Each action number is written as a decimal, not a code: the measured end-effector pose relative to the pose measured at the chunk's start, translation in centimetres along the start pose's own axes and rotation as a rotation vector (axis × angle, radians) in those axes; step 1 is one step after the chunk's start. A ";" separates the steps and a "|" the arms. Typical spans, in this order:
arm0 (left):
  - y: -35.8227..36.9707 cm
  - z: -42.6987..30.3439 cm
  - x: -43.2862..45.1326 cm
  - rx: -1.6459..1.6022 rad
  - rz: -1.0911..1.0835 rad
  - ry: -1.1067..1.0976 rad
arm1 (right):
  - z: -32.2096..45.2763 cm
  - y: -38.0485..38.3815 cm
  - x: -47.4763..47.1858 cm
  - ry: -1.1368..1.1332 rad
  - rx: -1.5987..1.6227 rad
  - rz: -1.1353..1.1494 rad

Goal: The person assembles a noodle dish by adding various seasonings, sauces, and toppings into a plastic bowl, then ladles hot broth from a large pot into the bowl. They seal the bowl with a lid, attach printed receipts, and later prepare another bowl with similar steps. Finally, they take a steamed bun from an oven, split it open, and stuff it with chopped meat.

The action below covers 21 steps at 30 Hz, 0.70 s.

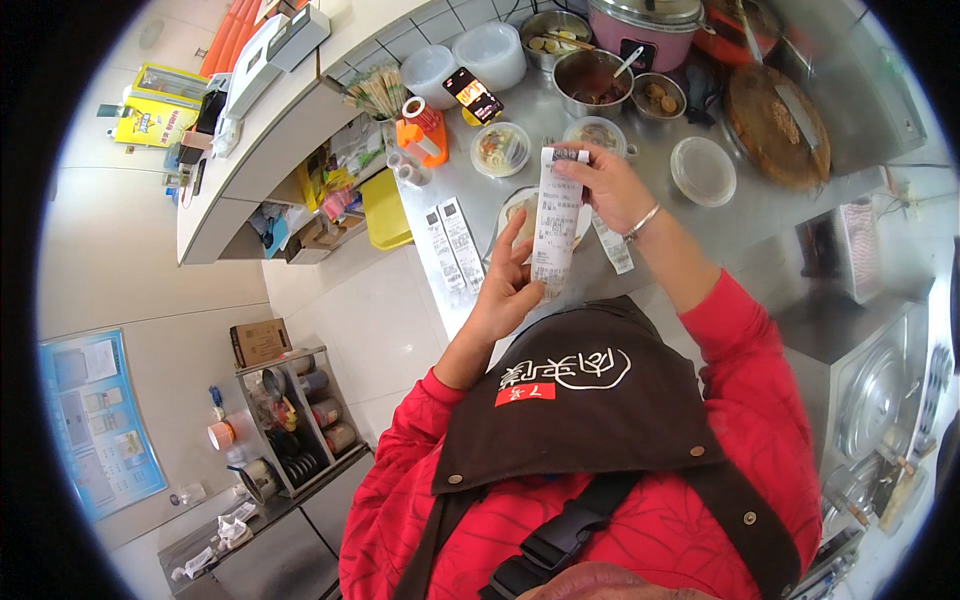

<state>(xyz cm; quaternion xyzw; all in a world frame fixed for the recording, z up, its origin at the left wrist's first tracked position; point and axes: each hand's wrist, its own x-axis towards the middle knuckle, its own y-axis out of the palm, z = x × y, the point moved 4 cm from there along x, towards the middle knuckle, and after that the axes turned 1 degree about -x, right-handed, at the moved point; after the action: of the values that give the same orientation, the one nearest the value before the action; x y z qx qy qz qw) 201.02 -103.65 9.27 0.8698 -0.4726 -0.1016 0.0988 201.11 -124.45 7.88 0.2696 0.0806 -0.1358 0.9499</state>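
My right hand [604,187] holds the top of a long paper receipt [555,217] between thumb and fingers. The printed strip hangs over a round plate or bowl [501,244], hiding much of it and its pale contents. My left hand [510,289] is at the receipt's lower left edge, index finger extended and thumb against the paper; whether it pinches the strip I cannot tell. Another receipt [615,244] lies on the steel worktop [652,277] below my right wrist. Two more slips, a left receipt [445,251] and a right receipt [461,244], lie side by side left of my hands.
Beyond my hands stand lidded food containers [501,150], a lit phone [472,96], a pot of dark sauce [592,84] and a pink cooker [641,37]. A cleaver [796,116] rests on the round chopping board [772,142] at right. Skewers [377,90] stand at left.
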 end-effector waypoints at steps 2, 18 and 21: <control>0.4 0.6 -0.4 -0.022 -0.020 -0.037 | 0.9 -0.5 0.2 -0.048 -0.135 0.040; 1.6 4.2 -2.8 -0.025 -0.042 -0.383 | 4.5 -1.1 -0.7 -0.142 -0.331 0.144; 2.0 4.3 -3.1 -0.025 -0.036 -0.366 | 4.8 -1.4 -0.8 -0.150 -0.294 0.117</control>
<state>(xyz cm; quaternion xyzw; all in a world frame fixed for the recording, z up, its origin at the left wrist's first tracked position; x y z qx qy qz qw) 196.61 -102.45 5.90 0.8439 -0.4657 -0.2658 0.0201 200.35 -128.01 11.44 0.1211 0.0127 -0.0869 0.9887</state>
